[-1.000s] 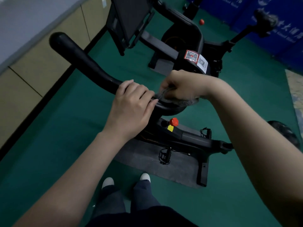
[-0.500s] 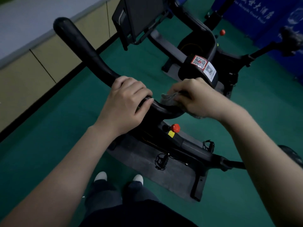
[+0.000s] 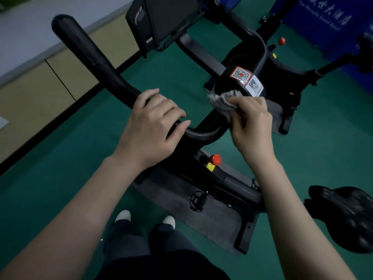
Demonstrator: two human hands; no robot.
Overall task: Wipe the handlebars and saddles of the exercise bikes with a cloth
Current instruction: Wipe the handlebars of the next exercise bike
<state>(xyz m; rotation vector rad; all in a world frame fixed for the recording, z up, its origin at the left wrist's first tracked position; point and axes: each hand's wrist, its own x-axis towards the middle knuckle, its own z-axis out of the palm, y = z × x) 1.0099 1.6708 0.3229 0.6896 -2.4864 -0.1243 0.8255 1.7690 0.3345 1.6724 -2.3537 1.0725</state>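
While left hand [image 3: 153,126] grips handlebar [image 3: 96,63], cloth [image 3: 220,102] bunched in right hand [image 3: 252,126]

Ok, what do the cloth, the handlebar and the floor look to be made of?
Cloth: soft grey fabric, maybe terry, going by its crumpled folds and ribbed edge. Handlebar: matte black, likely rubber or foam coating over a rigid bar; it shows little shine. Floor: matte green sheet, possibly vinyl or rubber; the look leaves it open.

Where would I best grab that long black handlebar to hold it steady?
Probably the straight stretch of the black curved handlebar, beyond where the left hand grips it near the bend. Come from above, fingers curling over: it is a round bar, bare on top, slanting away.
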